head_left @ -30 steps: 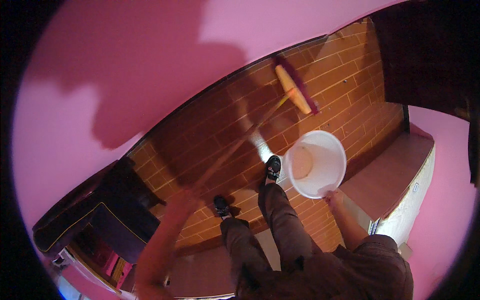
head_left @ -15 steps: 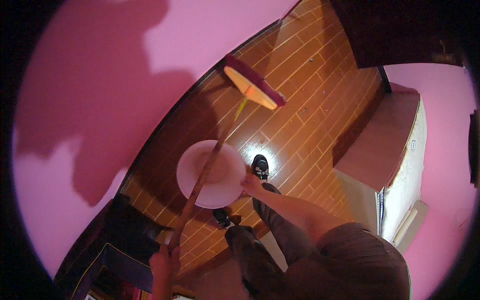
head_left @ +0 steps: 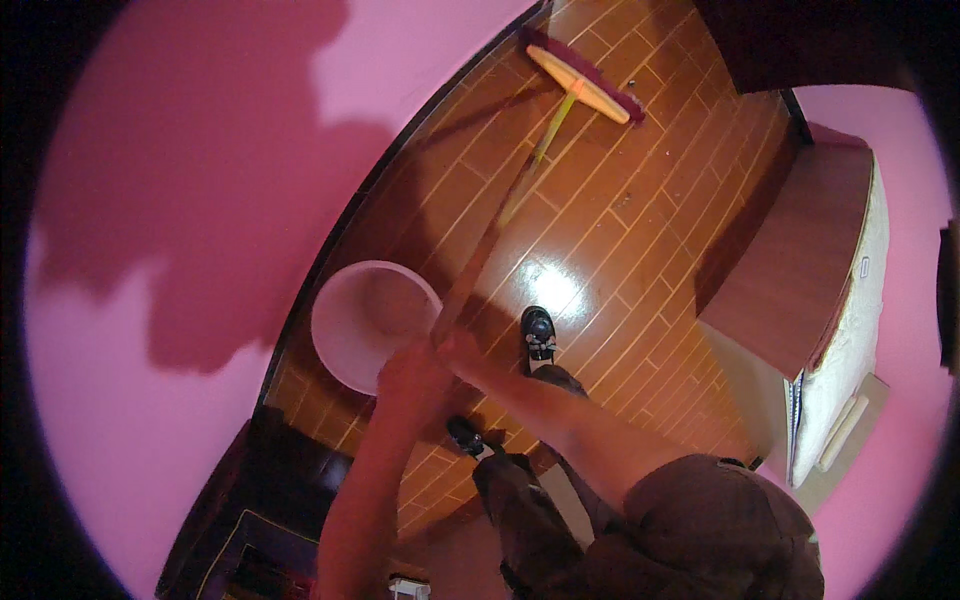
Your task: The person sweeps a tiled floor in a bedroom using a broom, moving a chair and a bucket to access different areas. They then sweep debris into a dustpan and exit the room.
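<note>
A long-handled broom [head_left: 490, 245] with an orange head and dark red bristles reaches away from me toward the far floor. My right hand [head_left: 459, 352] is closed around the near part of its handle. Close beside it, my left hand [head_left: 412, 378] is also closed at the handle's near end, its fingers partly hidden. A pale pink bucket [head_left: 340, 330], open at the top, is just left of my hands. My left hand overlaps its rim in the view; whether it touches the rim I cannot tell.
A pink wall [head_left: 230, 250] with a dark baseboard runs along the left. On the right stands a brown-sided box-like piece [head_left: 800, 250] with a white cover. Small debris dots the wooden floor [head_left: 610, 260]. My black shoes [head_left: 538, 333] are near the bucket. Dark furniture [head_left: 270, 490] sits lower left.
My right hand has left the bucket's rim for the broom handle. My left hand has come up and right to join it. The broom head is farther away; the bucket appears farther left.
</note>
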Tool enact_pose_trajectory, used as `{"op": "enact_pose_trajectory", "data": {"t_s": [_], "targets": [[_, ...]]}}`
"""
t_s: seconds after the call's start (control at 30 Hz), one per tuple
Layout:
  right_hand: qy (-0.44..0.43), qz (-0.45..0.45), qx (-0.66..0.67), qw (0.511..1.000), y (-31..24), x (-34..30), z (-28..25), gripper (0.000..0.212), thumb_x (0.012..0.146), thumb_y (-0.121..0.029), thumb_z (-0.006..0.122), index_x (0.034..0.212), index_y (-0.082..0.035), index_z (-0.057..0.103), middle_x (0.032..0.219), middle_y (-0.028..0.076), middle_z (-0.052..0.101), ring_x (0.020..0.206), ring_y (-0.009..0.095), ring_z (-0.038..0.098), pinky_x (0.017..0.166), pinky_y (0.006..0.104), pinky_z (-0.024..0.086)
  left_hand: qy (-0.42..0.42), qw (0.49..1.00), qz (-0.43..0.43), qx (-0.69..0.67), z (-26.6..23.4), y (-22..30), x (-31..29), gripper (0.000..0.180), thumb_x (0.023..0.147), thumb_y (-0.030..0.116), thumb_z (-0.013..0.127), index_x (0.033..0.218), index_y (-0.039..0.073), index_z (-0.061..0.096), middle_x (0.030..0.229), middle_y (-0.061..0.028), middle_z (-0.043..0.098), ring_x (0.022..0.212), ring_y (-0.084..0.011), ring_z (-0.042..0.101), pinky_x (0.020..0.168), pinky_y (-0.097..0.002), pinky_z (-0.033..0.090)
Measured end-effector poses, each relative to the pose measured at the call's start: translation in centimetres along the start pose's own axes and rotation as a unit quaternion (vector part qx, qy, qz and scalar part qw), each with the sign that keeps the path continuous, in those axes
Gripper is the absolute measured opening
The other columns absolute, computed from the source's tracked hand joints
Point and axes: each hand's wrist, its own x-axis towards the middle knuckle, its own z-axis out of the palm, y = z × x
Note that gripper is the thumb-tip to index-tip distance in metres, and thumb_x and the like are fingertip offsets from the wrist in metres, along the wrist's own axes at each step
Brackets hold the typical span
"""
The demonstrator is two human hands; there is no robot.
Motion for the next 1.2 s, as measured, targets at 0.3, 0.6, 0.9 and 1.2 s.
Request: {"op": "enact_pose_trajectory", "data": {"t_s": [0.3, 0.6, 0.9, 1.2], "targets": [[-0.293, 0.214, 0.13, 0.923, -4.0, -1.6, -8.9, 0.028, 0.077, -0.025, 0.062, 0.098, -0.008, 0.057, 0.075, 0.009, 0.058, 0.066, 0.021, 0.058, 0.061, 0.0313, 0.048, 0.088, 0.995, -0.034, -0.022, 0.9, 1.1, -6.5, 0.038, 0.083, 0.038, 0.05, 0.098, 0.003, 0.052, 0.082, -0.0228, 0.059, 0.075, -0.0436, 0.055, 0.065, -0.0504, 0.043], [-0.031, 0.433, 0.077, 0.898, 13.0, -20.3, -44.2, 0.03, 0.077, -0.023, 0.06, 0.103, -0.007, 0.057, 0.077, 0.007, 0.058, 0.057, 0.016, 0.053, 0.05, 0.0317, 0.047, 0.001, 0.995, -0.075, -0.066, -4.4, 6.2, 1.0, 0.042, 0.083, 0.038, 0.051, 0.093, -0.002, 0.057, 0.089, -0.0273, 0.057, 0.089, -0.0423, 0.054, 0.072, -0.0472, 0.043], [0.001, 0.352, 0.392, 0.85, -2.1, -36.5, -47.2, 0.042, 0.089, -0.025, 0.044, 0.127, -0.008, 0.035, 0.099, 0.026, 0.054, 0.096, 0.043, 0.055, 0.078, 0.0493, 0.049, 0.001, 0.975, 0.125, 0.184, -7.6, 3.0, -2.8, 0.043, 0.082, 0.041, 0.051, 0.098, 0.001, 0.056, 0.081, -0.0238, 0.058, 0.082, -0.0376, 0.057, 0.064, -0.0468, 0.044], [0.108, 0.399, 0.396, 0.82, -19.1, -32.8, -37.2, 0.025, 0.088, -0.009, 0.044, 0.112, -0.004, 0.052, 0.075, 0.01, 0.059, 0.064, 0.024, 0.061, 0.058, 0.0327, 0.053, -0.022, 0.994, 0.081, 0.067, -15.0, 11.0, 7.5, 0.042, 0.079, 0.039, 0.052, 0.087, -0.002, 0.06, 0.085, -0.0262, 0.059, 0.084, -0.0424, 0.056, 0.073, -0.0485, 0.044]]}}
